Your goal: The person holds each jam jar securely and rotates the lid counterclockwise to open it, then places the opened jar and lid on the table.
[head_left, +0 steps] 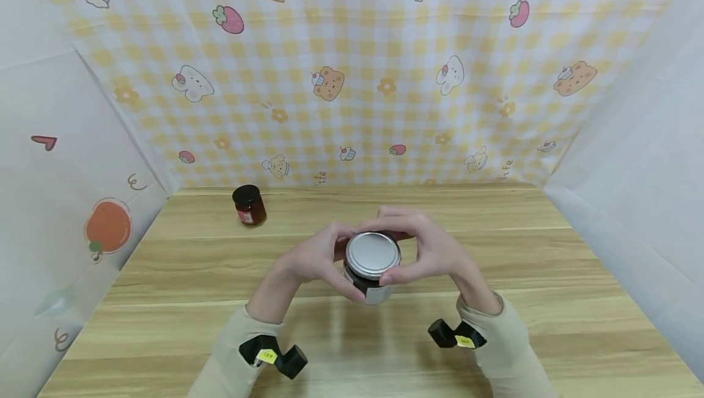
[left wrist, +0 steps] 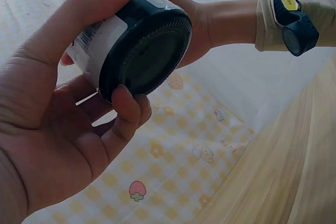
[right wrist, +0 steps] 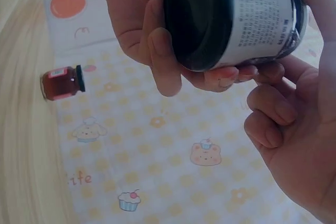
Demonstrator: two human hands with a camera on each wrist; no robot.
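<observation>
A dark glass jar (head_left: 379, 293) with a silver lid (head_left: 374, 254) and a white printed label (right wrist: 261, 17) is held up above the table between both hands. My left hand (head_left: 319, 260) grips the jar's body from the left, thumb along the label and fingertips curled near the dark base (left wrist: 157, 53). From the right, my right hand (head_left: 426, 248) holds it around the lid, with the thumb at the lid's near edge and the fingers behind. The contents are too dark to tell.
On the wooden table (head_left: 181, 276) at the back left stands a smaller red-brown jar (head_left: 250, 206) with a black lid. A yellow checked cloth (head_left: 363, 123) hangs behind the table, and white sheets (head_left: 643, 159) flank it. Each sleeve carries a small black camera (head_left: 289, 361).
</observation>
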